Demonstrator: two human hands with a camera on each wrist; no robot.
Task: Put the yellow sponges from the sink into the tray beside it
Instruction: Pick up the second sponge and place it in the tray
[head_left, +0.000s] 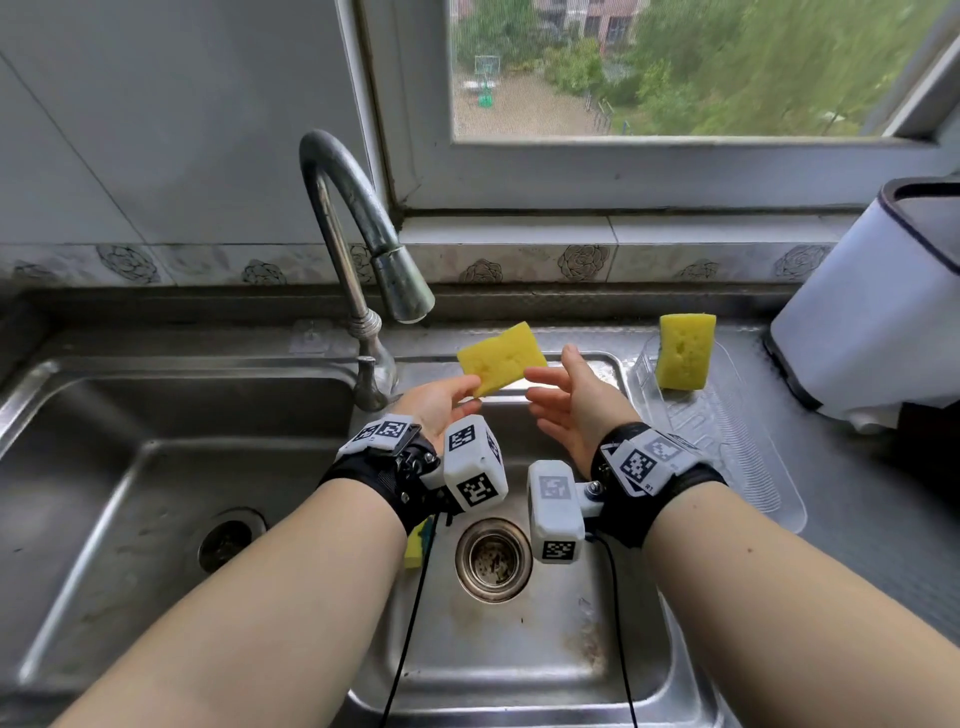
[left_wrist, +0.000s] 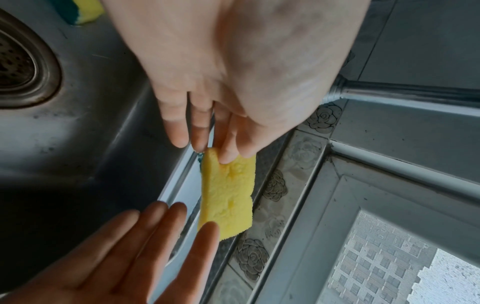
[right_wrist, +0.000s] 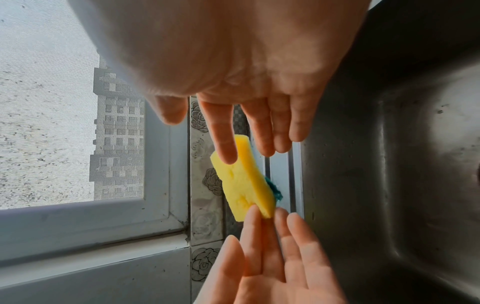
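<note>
My left hand (head_left: 457, 400) pinches one end of a yellow sponge (head_left: 501, 358) with a green scouring back, held in the air over the back of the right sink basin (head_left: 519, 654). In the left wrist view the thumb and fingertips (left_wrist: 228, 154) clamp the sponge (left_wrist: 228, 197). My right hand (head_left: 561, 395) is open, its straight fingers (right_wrist: 226, 148) reaching the sponge's (right_wrist: 244, 185) free end. A second yellow sponge (head_left: 684, 351) stands on edge in the clear plastic tray (head_left: 737, 467) right of the sink. A third sponge (head_left: 415, 545) lies in the basin, mostly hidden under my left wrist.
A curved steel faucet (head_left: 363, 234) rises between the two basins, just left of the held sponge. The drain strainer (head_left: 493, 558) sits below my wrists. A white container (head_left: 872, 312) stands on the counter right of the tray. Window and tiled sill run behind.
</note>
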